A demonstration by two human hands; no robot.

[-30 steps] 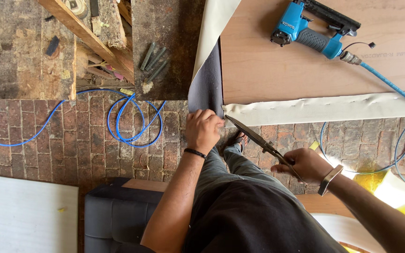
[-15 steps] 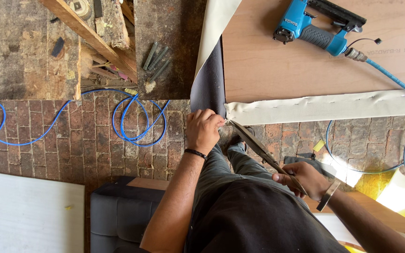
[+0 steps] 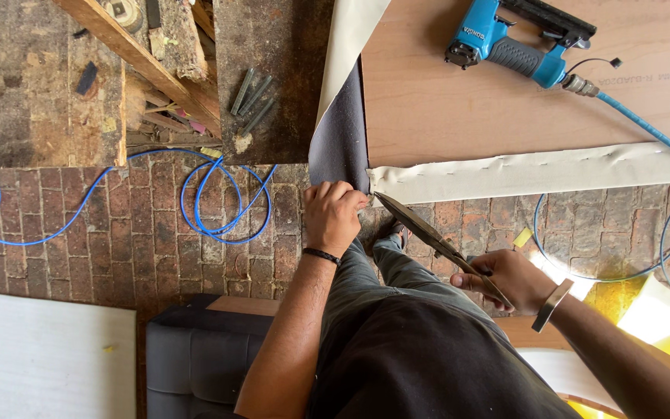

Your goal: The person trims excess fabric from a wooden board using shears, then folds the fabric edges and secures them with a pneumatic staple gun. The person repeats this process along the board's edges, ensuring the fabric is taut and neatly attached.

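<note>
Left hand [image 3: 333,216] pinches the dark fabric flap [image 3: 339,143] at the board's corner — right hand [image 3: 508,281] grips scissors [image 3: 428,233], blades pointing toward the left fingers.

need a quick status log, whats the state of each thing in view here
left hand: closed, pinching the dark fabric corner
dark fabric: pulled down over the board edge
right hand: gripping the scissors handles
scissors: blades nearly closed, tips at the fabric corner
cream fabric strip: stapled flat along the board edge
wooden board: lying flat
blue staple gun: lying idle on the board, hose attached
blue air hose: coiled loosely on the brick floor
</note>
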